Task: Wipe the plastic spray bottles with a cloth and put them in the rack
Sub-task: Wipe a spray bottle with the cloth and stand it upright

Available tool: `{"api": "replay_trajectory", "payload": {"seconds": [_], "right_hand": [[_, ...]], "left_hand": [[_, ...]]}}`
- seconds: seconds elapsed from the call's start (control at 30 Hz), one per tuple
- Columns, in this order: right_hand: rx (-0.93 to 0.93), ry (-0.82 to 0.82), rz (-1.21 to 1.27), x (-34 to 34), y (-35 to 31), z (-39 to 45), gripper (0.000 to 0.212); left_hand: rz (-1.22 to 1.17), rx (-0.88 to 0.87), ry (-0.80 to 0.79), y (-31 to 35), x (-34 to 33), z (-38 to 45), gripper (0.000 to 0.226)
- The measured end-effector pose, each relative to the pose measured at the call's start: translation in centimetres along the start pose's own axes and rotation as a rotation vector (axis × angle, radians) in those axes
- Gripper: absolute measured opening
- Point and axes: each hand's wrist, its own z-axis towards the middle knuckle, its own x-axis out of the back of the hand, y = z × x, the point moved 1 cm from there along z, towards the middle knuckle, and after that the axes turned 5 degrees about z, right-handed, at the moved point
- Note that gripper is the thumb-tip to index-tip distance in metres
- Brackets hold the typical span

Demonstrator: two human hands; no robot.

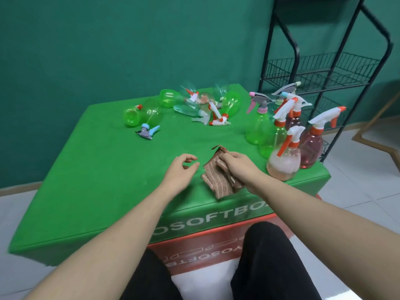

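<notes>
Now we are gripping the cloth (218, 178) with our right hand (236, 167); our left hand (184, 169), loosely curled and empty beside the cloth, probably needs a spray bottle (283, 159) next.

A single wide-angle camera sits on the person's head and looks forward and down. It faces the green tabletop (104, 169) from its near edge, close enough that both forearms stretch from the bottom corners toward the middle of the frame and the person's dark-clad legs fill the bottom centre. The far wall closes the top of the view, and the black wire rack (320, 70) stands at the upper right, its lines bowed by the lens.
</notes>
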Motion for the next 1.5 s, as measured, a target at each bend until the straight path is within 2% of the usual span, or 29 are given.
{"api": "replay_trajectory", "payload": {"seconds": [0.27,0.63,0.73,0.9,1.07,1.17,1.3,1.5], "right_hand": [[-0.063,0.023,0.129,-1.5,-1.0,7.0,0.025],[-0.121,-0.099,0.228,-6.5,-2.1,14.8,0.028],[-0.105,-0.12,0.19,-7.8,-2.4,16.4,0.027],[-0.102,-0.133,0.21,-9.0,-2.8,18.4,0.028],[-0.096,-0.139,0.203,-9.6,-3.0,19.3,0.03],[-0.097,-0.12,0.217,-9.5,-2.8,19.2,0.031],[-0.088,-0.096,0.226,-9.1,-2.5,18.4,0.029],[-0.096,-0.079,0.22,-8.2,-2.1,16.9,0.024]], "left_hand": [[0.06,-0.007,0.016,-2.4,1.5,6.6,0.021],[0.382,0.046,0.123,-7.7,6.9,15.3,0.06],[0.451,0.07,0.106,-9.1,8.2,17.9,0.069],[0.65,0.095,0.067,-11.1,9.7,21.2,0.071],[0.592,0.02,0.095,-11.6,9.7,21.9,0.065],[0.679,-0.048,0.107,-11.0,9.8,21.1,0.054],[0.738,-0.14,0.059,-10.0,9.4,18.7,0.052],[0.64,-0.211,0.017,-8.8,8.2,14.5,0.044]]}}
